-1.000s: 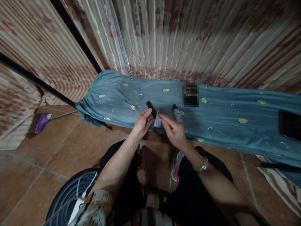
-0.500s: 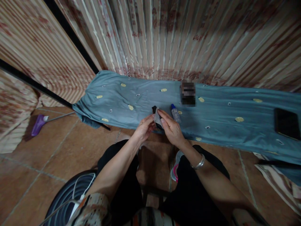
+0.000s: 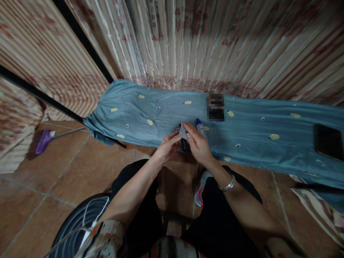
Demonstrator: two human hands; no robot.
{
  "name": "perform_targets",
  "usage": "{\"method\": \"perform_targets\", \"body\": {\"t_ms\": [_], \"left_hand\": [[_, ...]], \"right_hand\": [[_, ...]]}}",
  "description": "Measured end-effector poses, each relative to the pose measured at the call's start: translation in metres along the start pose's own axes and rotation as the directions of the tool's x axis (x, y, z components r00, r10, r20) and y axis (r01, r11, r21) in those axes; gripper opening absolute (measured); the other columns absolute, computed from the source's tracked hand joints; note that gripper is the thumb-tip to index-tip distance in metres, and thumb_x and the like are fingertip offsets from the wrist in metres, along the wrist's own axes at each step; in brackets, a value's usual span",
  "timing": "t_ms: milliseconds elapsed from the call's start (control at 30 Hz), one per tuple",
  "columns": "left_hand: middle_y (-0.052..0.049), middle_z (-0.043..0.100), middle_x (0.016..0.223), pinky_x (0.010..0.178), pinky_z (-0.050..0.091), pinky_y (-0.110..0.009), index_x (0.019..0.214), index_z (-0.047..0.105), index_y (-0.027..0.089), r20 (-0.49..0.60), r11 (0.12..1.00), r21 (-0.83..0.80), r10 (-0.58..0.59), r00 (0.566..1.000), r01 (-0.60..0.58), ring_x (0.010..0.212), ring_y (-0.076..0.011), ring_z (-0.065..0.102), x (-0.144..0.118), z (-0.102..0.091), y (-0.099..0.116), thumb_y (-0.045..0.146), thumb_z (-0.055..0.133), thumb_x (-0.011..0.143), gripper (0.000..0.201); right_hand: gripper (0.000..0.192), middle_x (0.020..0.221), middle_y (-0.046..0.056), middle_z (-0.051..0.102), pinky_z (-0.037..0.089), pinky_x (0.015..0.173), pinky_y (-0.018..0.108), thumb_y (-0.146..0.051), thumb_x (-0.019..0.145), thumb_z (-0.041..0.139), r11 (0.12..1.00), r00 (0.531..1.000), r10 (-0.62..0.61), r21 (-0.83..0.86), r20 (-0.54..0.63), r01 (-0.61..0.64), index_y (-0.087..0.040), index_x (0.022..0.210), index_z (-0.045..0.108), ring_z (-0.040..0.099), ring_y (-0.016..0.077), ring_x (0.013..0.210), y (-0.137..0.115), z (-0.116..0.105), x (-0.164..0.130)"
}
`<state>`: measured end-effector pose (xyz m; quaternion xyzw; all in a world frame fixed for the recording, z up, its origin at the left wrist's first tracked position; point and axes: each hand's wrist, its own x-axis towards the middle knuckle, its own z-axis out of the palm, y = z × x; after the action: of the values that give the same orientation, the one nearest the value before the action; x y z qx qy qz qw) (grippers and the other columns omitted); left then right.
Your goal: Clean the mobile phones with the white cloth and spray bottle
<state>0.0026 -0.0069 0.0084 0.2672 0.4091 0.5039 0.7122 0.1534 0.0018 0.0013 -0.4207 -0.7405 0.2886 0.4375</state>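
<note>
While both hands meet at the near edge of the blue-clothed table (image 3: 255, 143), the left hand (image 3: 168, 147) and right hand (image 3: 197, 147) pinch a small grey cloth (image 3: 183, 130) over a dark object (image 3: 185, 144). Open cloth lies left and right. Earlier, the dark object stuck out farther left.

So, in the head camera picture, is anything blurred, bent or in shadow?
Head view: the wide lens bends the striped curtain and the long blue-grey embroidered cloth; a pixelated patch hides one item on the cloth; light is dim and warm, with shadow under the arms; the left hand and right hand are fairly sharp, pinching a small grey piece over a small black object.
</note>
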Motion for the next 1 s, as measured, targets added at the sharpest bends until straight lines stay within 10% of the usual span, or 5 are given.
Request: {"method": "perform_targets", "body": {"t_ms": [400,1000], "left_hand": [[-0.003,0.077,0.086,0.068,0.048,-0.026,0.098,0.077,0.019,-0.055,0.994,0.077,0.080,0.995,-0.075,0.074,-0.0145,0.068,0.005,-0.009,0.002,0.035,0.090,0.057,0.046],[-0.003,0.077,0.092,0.097,0.049,-0.040,0.096,0.079,0.019,0.024,0.942,0.271,0.200,0.979,-0.199,0.092,-0.0219,0.069,0.000,-0.005,-0.006,0.017,0.092,0.048,0.050]], "right_hand": [[0.049,0.153,0.007,0.052,0.036,0.124,0.045,-0.023,0.099,0.037,0.985,0.990,-0.122,-0.111,0.066,0.128,-0.022,0.143,0.057,0.046,0.0216,0.144,-0.008,0.000,-0.006],[0.042,0.134,0.007,0.068,0.043,0.114,0.044,-0.041,0.101,0.039,0.998,0.998,0.011,-0.062,0.063,-0.007,-0.026,0.131,0.064,0.061,0.0238,0.127,0.003,-0.008,0.004]]}}
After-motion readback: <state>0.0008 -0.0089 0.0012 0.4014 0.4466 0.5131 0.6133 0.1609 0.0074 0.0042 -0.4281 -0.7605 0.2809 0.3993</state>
